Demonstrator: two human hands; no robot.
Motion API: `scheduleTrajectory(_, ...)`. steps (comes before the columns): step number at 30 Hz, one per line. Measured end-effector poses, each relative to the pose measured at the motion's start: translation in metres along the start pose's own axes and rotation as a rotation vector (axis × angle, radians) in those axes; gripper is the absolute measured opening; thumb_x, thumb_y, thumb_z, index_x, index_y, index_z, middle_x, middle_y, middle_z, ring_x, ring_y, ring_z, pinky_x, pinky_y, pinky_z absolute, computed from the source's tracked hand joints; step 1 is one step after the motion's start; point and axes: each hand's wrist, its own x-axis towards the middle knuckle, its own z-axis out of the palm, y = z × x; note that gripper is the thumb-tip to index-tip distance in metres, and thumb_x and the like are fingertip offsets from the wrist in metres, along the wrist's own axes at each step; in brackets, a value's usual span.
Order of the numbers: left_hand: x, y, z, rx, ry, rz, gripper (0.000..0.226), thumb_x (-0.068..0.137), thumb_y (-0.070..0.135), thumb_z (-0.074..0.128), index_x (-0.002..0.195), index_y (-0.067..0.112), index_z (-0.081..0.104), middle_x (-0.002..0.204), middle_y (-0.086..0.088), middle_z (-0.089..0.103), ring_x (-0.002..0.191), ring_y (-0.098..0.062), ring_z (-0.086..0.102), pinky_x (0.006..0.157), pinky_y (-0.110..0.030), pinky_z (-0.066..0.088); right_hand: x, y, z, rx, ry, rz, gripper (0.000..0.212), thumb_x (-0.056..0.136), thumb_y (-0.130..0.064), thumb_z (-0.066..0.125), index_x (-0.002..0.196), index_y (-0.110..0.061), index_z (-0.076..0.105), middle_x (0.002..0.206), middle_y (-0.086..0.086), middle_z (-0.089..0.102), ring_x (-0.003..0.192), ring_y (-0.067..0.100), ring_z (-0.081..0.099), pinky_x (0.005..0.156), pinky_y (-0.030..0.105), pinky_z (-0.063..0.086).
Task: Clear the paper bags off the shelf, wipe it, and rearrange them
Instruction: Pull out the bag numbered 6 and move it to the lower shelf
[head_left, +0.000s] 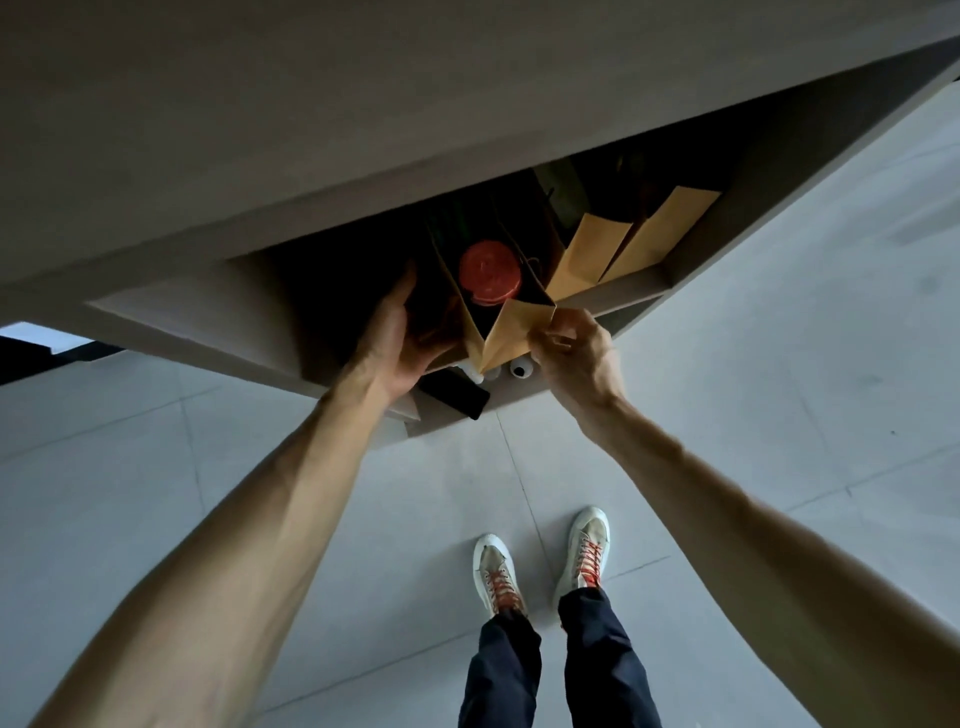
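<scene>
Reaching: both bare arms stretch up into a grey shelf opening (218, 306) — seen from above the hands.
Left hand: the left hand (397, 338) curls its fingers round the left side of a tall brown paper bag (511, 332), thumb raised beside the dark interior.
Bag between the hands: its top is open, showing a round red lid (490, 272) inside; the bag sits at the front edge of the shelf.
Right hand: the right hand (576, 353) pinches the bag's right top corner with fingertips.
Beyond the right hand: two flat brown paper bags (631, 241) lean side by side against the shelf's right wall.
Below the hands: a black flat object (457, 397) and small white items (521, 368) — too small to identify.
Floor: pale grey tiles (727, 364), two white sneakers with orange laces (540, 566).
</scene>
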Motion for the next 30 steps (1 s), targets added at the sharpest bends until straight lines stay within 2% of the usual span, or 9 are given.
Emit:
scheduleTrajectory(2,0.003,0.004,0.005,0.007,-0.004,0.016,0.031,0.096,0.042,0.048,0.105,0.017,0.064,0.097,-0.007,0.073,0.101,-0.025,0.065,0.084,-0.040,0.055,0.008,-0.001,0.002,0.063,0.024,0.036,0.016,0.091,-0.028,0.060,0.102,-0.016,0.061,0.097,-0.006,0.062,0.079,0.004,0.059,0.052,0.013,0.044)
scheduleTrajectory(4,0.007,0.007,0.009,0.020,-0.007,0.030,0.028,0.097,0.039,0.047,0.106,0.017,0.063,0.091,-0.005,0.075,0.100,-0.024,0.065,0.089,-0.040,0.053,0.016,-0.003,0.007,0.069,0.056,0.087,0.024,0.089,-0.032,0.063,0.097,-0.009,0.065,0.091,-0.007,0.060,0.077,0.007,0.057,0.057,0.020,0.047)
scheduleTrajectory(9,0.014,0.019,0.009,0.053,-0.025,0.100,0.038,0.097,0.038,0.048,0.129,0.019,0.055,0.122,-0.008,0.064,0.114,-0.026,0.060,0.096,-0.042,0.048,0.037,-0.002,0.015,0.159,0.057,0.136,0.038,0.083,-0.035,0.072,0.109,-0.013,0.054,0.092,-0.008,0.058,0.076,0.003,0.056,0.042,0.005,0.038)
scheduleTrajectory(15,0.019,0.027,0.014,0.134,-0.071,0.168,0.043,0.098,0.041,0.044,0.136,0.022,0.049,0.128,-0.007,0.060,0.118,-0.024,0.058,0.093,-0.039,0.050,0.059,-0.004,0.020,0.137,0.064,0.191,0.066,0.068,-0.055,0.076,0.113,-0.011,0.055,0.097,0.003,0.069,0.079,0.014,0.069,0.044,0.016,0.049)
scheduleTrajectory(17,0.017,0.027,0.013,0.143,-0.062,0.170,0.045,0.097,0.043,0.045,0.137,0.022,0.048,0.129,-0.007,0.060,0.119,-0.024,0.057,0.094,-0.039,0.049,0.059,0.000,0.020,0.145,0.057,0.171,0.064,0.068,-0.053,0.077,0.113,-0.012,0.055,0.096,0.003,0.069,0.081,0.015,0.070,0.050,0.018,0.052)
scheduleTrajectory(21,0.001,0.023,0.013,0.208,0.049,0.213,0.044,0.097,0.039,0.048,0.139,0.024,0.044,0.123,-0.002,0.058,0.114,-0.021,0.057,0.095,-0.040,0.049,0.044,0.000,0.008,0.158,0.006,0.091,0.048,0.077,-0.044,0.077,0.107,-0.016,0.053,0.098,0.005,0.068,0.086,0.017,0.070,0.072,0.031,0.061)
scheduleTrajectory(23,-0.012,0.021,0.013,0.273,0.114,0.260,0.041,0.098,0.035,0.049,0.136,0.023,0.046,0.123,-0.001,0.058,0.107,-0.018,0.061,0.088,-0.036,0.053,0.031,-0.005,-0.002,0.133,-0.029,0.016,0.040,0.081,-0.039,0.075,0.104,-0.012,0.057,0.095,0.005,0.068,0.082,0.018,0.070,0.070,0.031,0.061)
scheduleTrajectory(25,-0.029,0.021,0.013,0.365,0.161,0.319,0.033,0.097,0.031,0.052,0.128,0.021,0.052,0.120,-0.001,0.060,0.098,-0.017,0.065,0.079,-0.032,0.055,0.012,-0.014,-0.013,0.132,-0.050,-0.082,0.030,0.086,-0.032,0.072,0.100,-0.008,0.060,0.087,0.005,0.066,0.076,0.019,0.069,0.063,0.024,0.059)
scheduleTrajectory(30,-0.096,0.021,0.023,0.551,0.098,0.471,0.028,0.097,0.027,0.053,0.121,0.013,0.059,0.109,-0.004,0.067,0.086,-0.019,0.068,0.069,-0.030,0.055,-0.052,-0.036,-0.053,0.024,-0.076,-0.300,0.014,0.089,-0.032,0.068,0.095,-0.020,0.064,0.087,-0.001,0.072,0.078,0.014,0.071,0.062,0.030,0.059)
